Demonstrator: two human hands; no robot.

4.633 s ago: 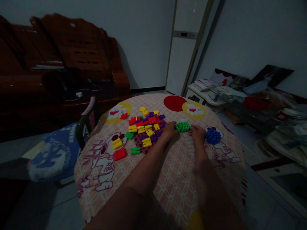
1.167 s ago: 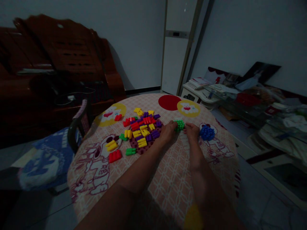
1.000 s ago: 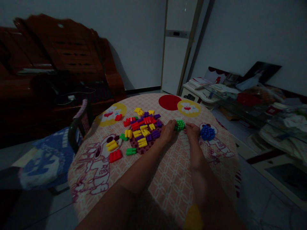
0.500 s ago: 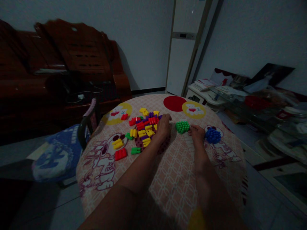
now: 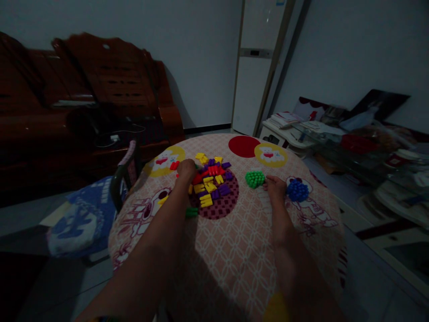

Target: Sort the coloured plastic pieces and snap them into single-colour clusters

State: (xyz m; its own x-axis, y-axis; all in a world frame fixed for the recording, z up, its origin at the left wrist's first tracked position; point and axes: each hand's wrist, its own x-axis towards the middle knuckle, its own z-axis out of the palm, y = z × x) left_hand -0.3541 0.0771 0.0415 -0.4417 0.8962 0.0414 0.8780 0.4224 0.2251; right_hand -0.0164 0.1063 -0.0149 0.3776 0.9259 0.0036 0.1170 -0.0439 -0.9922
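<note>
My left hand (image 5: 187,170) reaches over the left side of a heap of toy building blocks, back of the hand up. Its fingers point down and are hidden, so what they touch does not show. Beside it lie red blocks (image 5: 214,171), yellow blocks (image 5: 209,185) and purple blocks (image 5: 224,190). My right hand (image 5: 276,187) rests on the table with fingers loosely extended and apart, tips beside a compact green block cluster (image 5: 254,179). A blue block cluster (image 5: 297,190) sits just right of that hand. Green blocks (image 5: 191,212) lie near my left forearm.
A patterned cloth covers the round table (image 5: 231,259). At the left stands a chair (image 5: 120,179) with a blue cloth (image 5: 83,214); a wooden sofa (image 5: 117,85) is behind. To the right, a cluttered glass-topped cabinet (image 5: 355,156) stands close to the table.
My left hand has moved left, from the right edge of the heap to its left side, uncovering purple blocks. My right hand and both clusters stay in place.
</note>
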